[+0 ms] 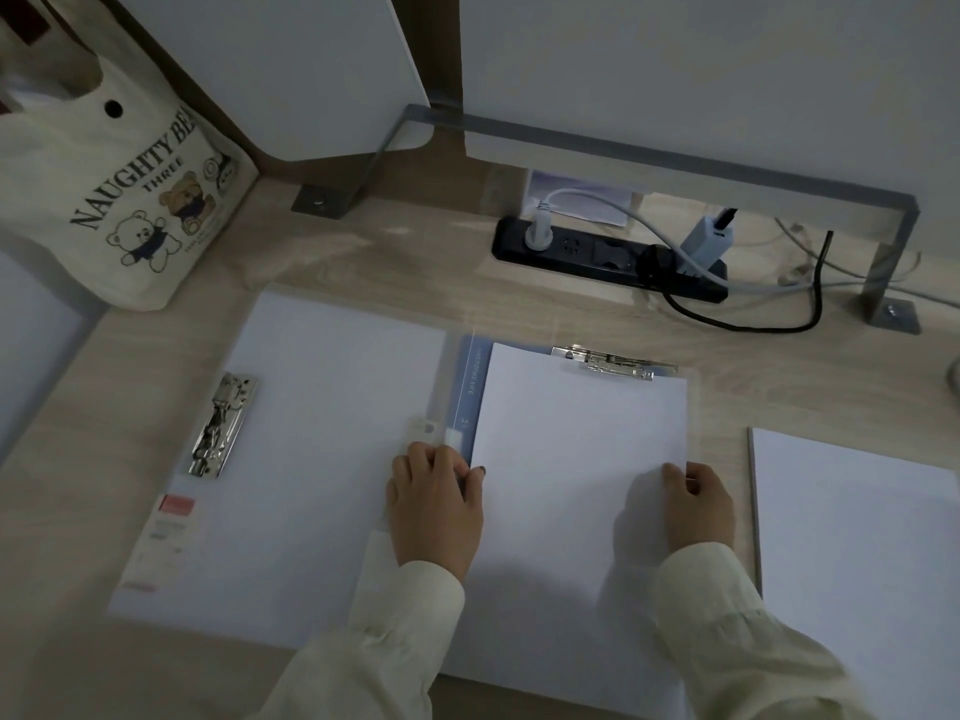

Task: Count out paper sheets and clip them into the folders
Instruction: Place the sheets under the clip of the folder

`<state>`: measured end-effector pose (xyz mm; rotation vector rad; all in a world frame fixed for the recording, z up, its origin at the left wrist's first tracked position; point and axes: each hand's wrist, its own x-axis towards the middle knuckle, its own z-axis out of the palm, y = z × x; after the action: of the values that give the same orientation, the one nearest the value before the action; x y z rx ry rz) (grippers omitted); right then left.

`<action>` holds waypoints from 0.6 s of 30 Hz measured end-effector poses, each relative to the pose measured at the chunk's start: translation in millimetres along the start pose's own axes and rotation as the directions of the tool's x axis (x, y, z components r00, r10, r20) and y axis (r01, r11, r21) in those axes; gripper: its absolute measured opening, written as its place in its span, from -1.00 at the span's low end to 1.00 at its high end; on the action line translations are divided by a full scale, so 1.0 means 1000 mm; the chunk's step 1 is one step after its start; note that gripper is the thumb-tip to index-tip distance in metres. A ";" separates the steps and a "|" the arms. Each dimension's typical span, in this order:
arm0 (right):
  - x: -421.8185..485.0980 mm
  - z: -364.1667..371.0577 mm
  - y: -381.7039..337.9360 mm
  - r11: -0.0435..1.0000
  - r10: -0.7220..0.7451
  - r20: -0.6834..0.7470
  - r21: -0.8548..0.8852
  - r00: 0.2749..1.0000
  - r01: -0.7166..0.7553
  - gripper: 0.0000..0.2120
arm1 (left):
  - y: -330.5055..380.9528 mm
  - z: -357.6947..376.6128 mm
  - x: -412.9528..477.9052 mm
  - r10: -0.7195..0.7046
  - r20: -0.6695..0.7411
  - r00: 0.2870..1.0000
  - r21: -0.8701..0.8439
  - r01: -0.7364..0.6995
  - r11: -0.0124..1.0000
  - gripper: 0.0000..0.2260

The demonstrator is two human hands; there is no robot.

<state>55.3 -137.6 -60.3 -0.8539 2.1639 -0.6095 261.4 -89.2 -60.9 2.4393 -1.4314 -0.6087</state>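
Observation:
An open white folder lies flat on the desk, with one metal clip at its left edge and another metal clip at the top of its right half. A bundle of white sheets rests on the right half, its top edge just below that clip. My left hand grips the bundle's left edge near the folder spine. My right hand pinches its right edge. A stack of paper sits at the right.
A cream tote bag with bear prints stands at the back left. A black power strip with plugs and cables lies behind the folder, under a grey metal bracket. The wooden desk shows around them.

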 end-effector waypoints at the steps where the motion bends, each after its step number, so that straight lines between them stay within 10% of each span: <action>1: 0.000 0.001 0.000 1.000 0.002 -0.012 -0.013 1.000 -0.002 -0.73 | 0.000 0.001 0.000 0.007 -0.025 1.000 -0.007 -0.007 1.000 -0.85; 6: -0.006 0.011 0.003 0.954 -0.205 -0.150 -0.251 0.967 0.163 -0.67 | -0.007 0.022 0.000 0.301 -0.086 0.950 0.011 -0.302 0.953 -0.50; 12: -0.006 0.004 -0.010 0.864 -0.356 0.079 -0.353 0.931 0.360 -0.60 | -0.009 0.033 0.000 0.463 0.082 0.882 0.139 -0.470 0.872 -0.54; 18: 0.020 0.000 -0.046 0.948 -0.064 0.166 0.317 0.984 0.008 -0.55 | -0.009 0.038 0.001 0.456 0.110 0.883 0.194 -0.469 0.862 -0.46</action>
<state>62.2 -182.4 -39.9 -0.7436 1.8328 -0.8408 250.6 -85.7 -98.0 2.1021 -2.1143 -0.4337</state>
